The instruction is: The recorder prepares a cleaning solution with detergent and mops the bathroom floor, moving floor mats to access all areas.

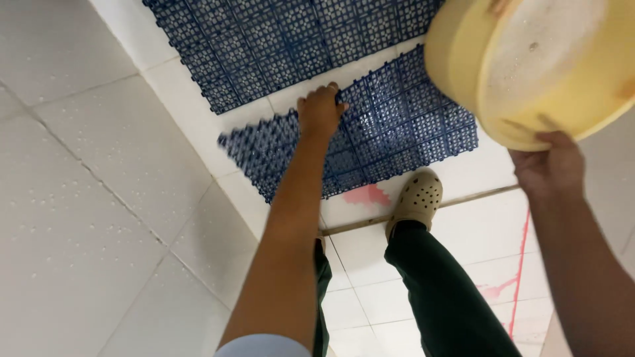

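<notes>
My left hand [320, 109] grips the far edge of a blue plastic grid mat [397, 132] that lies on the white tiled floor, fingers curled over its rim. My right hand [549, 165] holds a yellow plastic basin [463, 59] by its rim, tilted at the upper right above the mat. The basin's inside looks wet and whitish. A second, larger blue grid mat [264, 39] lies further away, apart from the first.
My foot in a beige perforated clog [415, 198] stands at the near edge of the mat, on dark trousers [450, 297]. Pink stains [368, 195] mark the tiles. A white wall [86, 198] dotted with droplets rises on the left.
</notes>
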